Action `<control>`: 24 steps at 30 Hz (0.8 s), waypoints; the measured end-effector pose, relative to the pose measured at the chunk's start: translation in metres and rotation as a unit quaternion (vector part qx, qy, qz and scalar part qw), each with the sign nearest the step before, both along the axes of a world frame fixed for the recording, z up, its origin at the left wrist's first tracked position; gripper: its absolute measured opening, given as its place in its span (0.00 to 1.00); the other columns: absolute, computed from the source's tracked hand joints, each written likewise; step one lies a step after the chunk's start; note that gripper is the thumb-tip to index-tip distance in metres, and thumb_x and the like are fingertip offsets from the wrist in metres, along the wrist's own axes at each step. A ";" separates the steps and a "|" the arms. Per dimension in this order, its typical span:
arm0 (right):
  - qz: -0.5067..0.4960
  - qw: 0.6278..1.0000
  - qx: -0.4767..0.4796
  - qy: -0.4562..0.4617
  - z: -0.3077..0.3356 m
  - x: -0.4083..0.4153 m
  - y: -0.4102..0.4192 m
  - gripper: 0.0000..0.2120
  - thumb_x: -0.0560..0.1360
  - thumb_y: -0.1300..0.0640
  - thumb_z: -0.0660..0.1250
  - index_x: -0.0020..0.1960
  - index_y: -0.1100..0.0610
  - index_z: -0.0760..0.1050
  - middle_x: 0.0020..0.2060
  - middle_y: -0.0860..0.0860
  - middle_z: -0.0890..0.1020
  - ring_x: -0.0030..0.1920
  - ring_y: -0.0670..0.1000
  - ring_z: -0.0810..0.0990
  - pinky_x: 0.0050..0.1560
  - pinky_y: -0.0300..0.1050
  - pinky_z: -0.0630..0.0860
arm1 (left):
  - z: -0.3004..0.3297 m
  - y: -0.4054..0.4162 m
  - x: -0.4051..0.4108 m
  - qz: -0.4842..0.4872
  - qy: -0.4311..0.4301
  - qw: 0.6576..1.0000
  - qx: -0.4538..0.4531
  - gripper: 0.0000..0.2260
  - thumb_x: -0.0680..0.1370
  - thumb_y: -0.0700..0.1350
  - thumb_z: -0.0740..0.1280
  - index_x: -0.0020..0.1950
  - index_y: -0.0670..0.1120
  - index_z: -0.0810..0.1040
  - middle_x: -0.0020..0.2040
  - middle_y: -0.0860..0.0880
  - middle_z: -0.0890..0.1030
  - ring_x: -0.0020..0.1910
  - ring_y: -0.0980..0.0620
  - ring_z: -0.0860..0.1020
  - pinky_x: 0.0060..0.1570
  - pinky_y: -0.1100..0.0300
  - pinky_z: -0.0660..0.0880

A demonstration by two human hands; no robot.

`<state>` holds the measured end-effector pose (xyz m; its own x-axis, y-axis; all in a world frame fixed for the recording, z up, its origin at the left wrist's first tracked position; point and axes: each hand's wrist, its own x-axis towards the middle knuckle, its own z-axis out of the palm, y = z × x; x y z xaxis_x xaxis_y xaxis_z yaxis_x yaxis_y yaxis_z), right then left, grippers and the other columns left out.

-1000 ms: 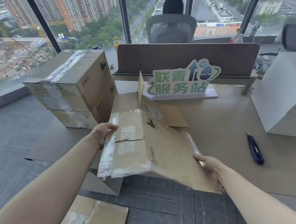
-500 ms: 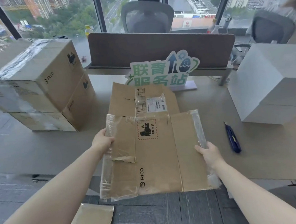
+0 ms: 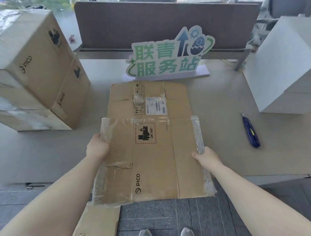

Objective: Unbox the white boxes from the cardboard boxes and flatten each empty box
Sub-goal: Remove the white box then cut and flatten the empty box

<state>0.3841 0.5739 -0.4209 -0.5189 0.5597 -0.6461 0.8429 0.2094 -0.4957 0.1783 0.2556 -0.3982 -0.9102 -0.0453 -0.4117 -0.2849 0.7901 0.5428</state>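
Observation:
A flattened cardboard box (image 3: 153, 151) with a PICO print and clear tape strips lies flat across the table's front edge, its near end overhanging the floor. My left hand (image 3: 97, 147) grips its left edge at the tape. My right hand (image 3: 206, 156) grips its right edge. Two sealed cardboard boxes (image 3: 28, 71) stand stacked at the table's left. Two white boxes (image 3: 287, 68) are stacked at the right.
A blue utility knife (image 3: 251, 130) lies on the table (image 3: 223, 104) right of the flattened box. A green sign (image 3: 168, 56) stands behind it, before a brown divider (image 3: 162, 21). Another flattened box (image 3: 96, 230) lies on the floor at the lower left, near my shoes.
The box, held half-folded and tilted a second ago, now lies flat on the table. Both hands stayed on its side edges. The view tipped downward and closer.

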 end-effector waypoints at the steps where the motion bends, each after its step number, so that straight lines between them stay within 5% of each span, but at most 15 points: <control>1: 0.002 1.000 -0.007 -0.001 0.001 -0.003 -0.001 0.30 0.77 0.45 0.67 0.73 0.59 0.65 0.67 0.54 0.74 0.64 0.58 0.74 0.60 0.48 0.72 | -0.001 0.001 -0.002 -0.008 -0.004 1.000 -0.009 0.18 0.77 0.40 0.63 0.67 0.40 0.70 0.61 0.35 0.77 0.60 0.34 0.75 0.53 0.50 0.71; 5: -0.093 0.993 -0.042 0.052 0.005 -0.018 0.005 0.27 0.79 0.48 0.66 0.69 0.66 0.70 0.63 0.60 0.76 0.63 0.60 0.75 0.62 0.52 0.70 | -0.002 0.008 -0.006 -0.073 -0.001 0.993 -0.094 0.27 0.74 0.40 0.64 0.73 0.44 0.61 0.66 0.36 0.68 0.64 0.32 0.69 0.61 0.43 0.69; 7: -0.111 0.990 -0.038 0.081 0.010 -0.029 0.011 0.24 0.79 0.48 0.66 0.64 0.68 0.73 0.59 0.62 0.79 0.55 0.60 0.79 0.55 0.52 0.73 | 0.004 0.019 -0.007 -0.143 0.012 0.981 -0.134 0.32 0.75 0.43 0.64 0.77 0.52 0.57 0.73 0.41 0.63 0.69 0.35 0.64 0.64 0.41 0.67; 10: -0.156 0.979 -0.068 0.114 0.011 -0.052 0.024 0.28 0.77 0.47 0.69 0.70 0.62 0.69 0.53 0.55 0.79 0.47 0.54 0.77 0.45 0.46 0.71 | 0.007 0.044 -0.013 -0.246 0.013 0.961 -0.125 0.31 0.77 0.46 0.62 0.78 0.57 0.56 0.79 0.48 0.56 0.75 0.37 0.57 0.68 0.39 0.63; 14: -0.195 0.960 -0.136 0.145 0.000 -0.090 0.051 0.40 0.68 0.40 0.74 0.73 0.57 0.67 0.63 0.54 0.78 0.59 0.56 0.76 0.54 0.50 0.71 | 0.001 0.074 -0.026 -0.352 0.011 0.925 -0.142 0.33 0.76 0.57 0.67 0.78 0.59 0.56 0.81 0.49 0.53 0.78 0.41 0.52 0.75 0.40 0.54; 17: -0.184 0.957 -0.160 0.159 -0.013 -0.118 0.072 0.34 0.68 0.45 0.76 0.68 0.61 0.73 0.60 0.54 0.80 0.55 0.52 0.78 0.48 0.44 0.71 | -0.006 0.091 -0.036 -0.376 0.011 0.910 -0.174 0.33 0.78 0.58 0.65 0.79 0.61 0.53 0.81 0.53 0.45 0.79 0.43 0.48 0.74 0.42 0.55; 19: -0.185 0.954 -0.191 0.139 -0.015 -0.133 0.081 0.39 0.64 0.46 0.79 0.70 0.60 0.72 0.61 0.53 0.80 0.62 0.54 0.77 0.59 0.49 0.73 | -0.009 0.102 -0.043 -0.388 0.001 0.903 -0.183 0.34 0.78 0.54 0.66 0.79 0.62 0.51 0.80 0.54 0.42 0.80 0.46 0.45 0.75 0.41 0.56; 21: -0.156 0.959 -0.204 0.120 -0.013 -0.143 0.087 0.29 0.69 0.51 0.78 0.66 0.59 0.74 0.58 0.53 0.81 0.59 0.53 0.79 0.65 0.51 0.71 | -0.014 0.110 -0.051 -0.400 -0.013 0.895 -0.195 0.36 0.78 0.53 0.67 0.79 0.61 0.48 0.80 0.53 0.40 0.79 0.47 0.42 0.76 0.41 0.52; 24: -0.056 0.990 -0.086 0.100 -0.006 -0.155 0.089 0.19 0.75 0.60 0.72 0.64 0.58 0.73 0.57 0.57 0.80 0.46 0.52 0.79 0.47 0.44 0.73 | -0.022 0.116 -0.060 -0.418 -0.001 0.883 -0.214 0.36 0.78 0.57 0.65 0.79 0.62 0.46 0.80 0.52 0.40 0.79 0.47 0.41 0.76 0.42 0.48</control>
